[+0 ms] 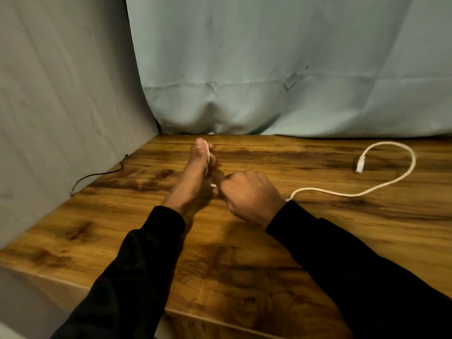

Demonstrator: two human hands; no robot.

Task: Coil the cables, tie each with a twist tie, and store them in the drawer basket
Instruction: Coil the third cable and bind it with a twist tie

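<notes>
A white cable (381, 184) lies on the wooden table (269, 253), looping at the far right and ending in a white plug (360, 165). Its near end runs under my right hand (249, 194), whose fingers are curled round the cable. My left hand (195, 172) stands on edge just left of it, fingers stretched forward, with turns of the white cable wrapped round them and held by the thumb. The two hands touch above the table's middle. No twist tie and no drawer basket are in view.
A thin black wire (97, 176) runs along the table's left edge against grey cloth (61, 106). Pale green cloth (269, 69) hangs behind the table's back edge. The table's front edge crosses the bottom of the view.
</notes>
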